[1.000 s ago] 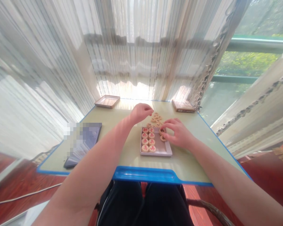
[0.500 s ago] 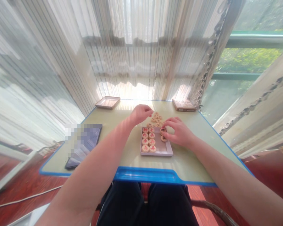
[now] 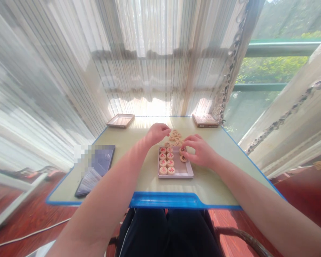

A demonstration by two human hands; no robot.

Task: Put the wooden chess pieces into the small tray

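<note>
A shallow white box point(image 3: 176, 176) holds two columns of round wooden xiangqi pieces with red characters point(image 3: 170, 163) on its left side. Along its right side sit two pieces with black characters, the lower one point(image 3: 183, 158) lying flat. My right hand point(image 3: 200, 150) reaches over the box's right wall, its forefinger and thumb about the upper black-character xiangqi piece point(image 3: 181, 151). Beyond the box, more loose pieces point(image 3: 177, 138) lie in a heap. Left of that heap my left hand point(image 3: 159, 134) hovers with curled, closed fingers; whatever they may hold is hidden.
An open tray-like lid point(image 3: 121, 120) lies at the table's far left corner, a flat box point(image 3: 205, 120) at the far right. A dark tablet-like slab point(image 3: 97, 167) rests on the left. The table point(image 3: 216, 192) has a blue edge; curtains hang behind it.
The whole view has shifted slightly. Both hands keep nearly the same places, the right thumb and forefinger still at the upper black-character piece. The pieces in the box look unmoved.
</note>
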